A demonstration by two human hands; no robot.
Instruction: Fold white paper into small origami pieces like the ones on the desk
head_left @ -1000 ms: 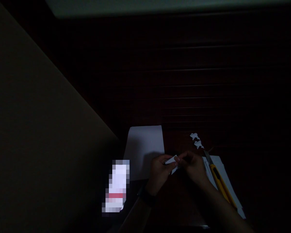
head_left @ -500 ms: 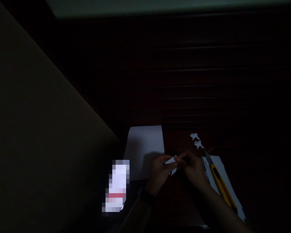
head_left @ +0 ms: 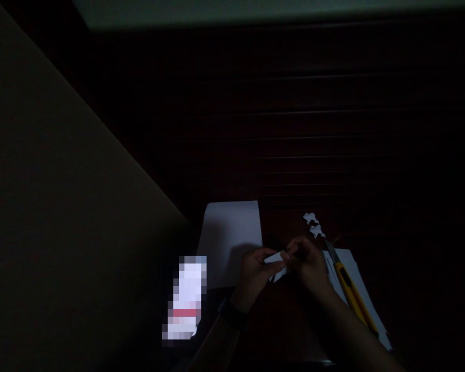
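Observation:
A small folded piece of white paper is held between both hands over the dark tabletop. My left hand pinches its left side, thumb on top and fingers behind. At its right edge, the fingertips of my right hand are closed on the paper, partly hiding it. Beyond the right hand lie small folded white paper pieces. To the right, a yellow utility knife with its blade out rests on a stack of white paper.
A larger white sheet lies behind my left hand. Left of it glows a bright, pixelated phone-like screen. A pale wall slopes along the left, and dark slatted panelling stands at the back. The scene is very dim.
The fingers of my right hand have shifted slightly along the paper's right edge, and the paper has tilted a little. The knife, sheets and folded pieces stay where they were.

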